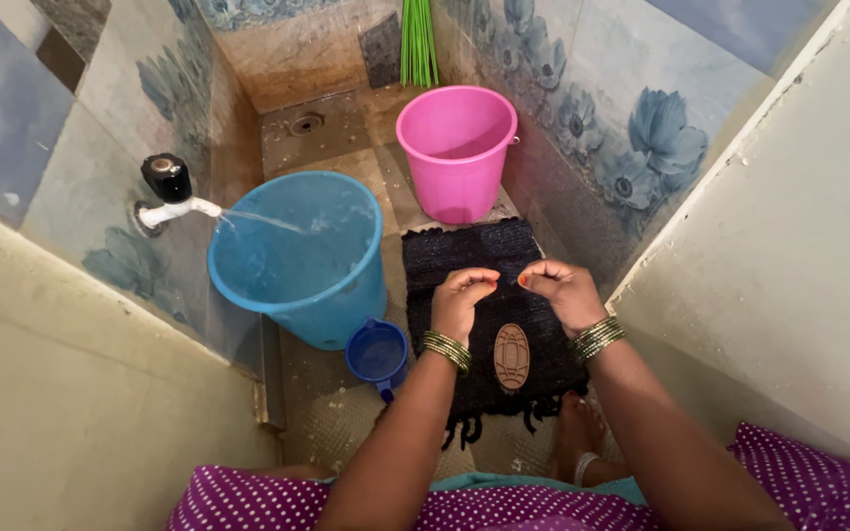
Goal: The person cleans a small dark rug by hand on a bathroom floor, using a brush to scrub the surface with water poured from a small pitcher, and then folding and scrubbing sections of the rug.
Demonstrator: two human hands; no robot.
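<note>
Brown oval scrub brush [512, 356] lies on black mat [489, 305], 6 o'clock of both hands. Left hand [462, 298] and right hand [563, 290] hover apart above the mat, fingers curled, holding nothing visible. Mat probably limp, heavy wet; best gripped by an edge. Blue mug [378, 354] at 9; blue bucket [297, 256] filling from tap [171, 192]; pink bucket [456, 147] at 12.

2 buckets [299, 258] crowd left, dark mat [464, 258] open ahead

left hand [462, 298], right hand [563, 292], fingers curled
</note>
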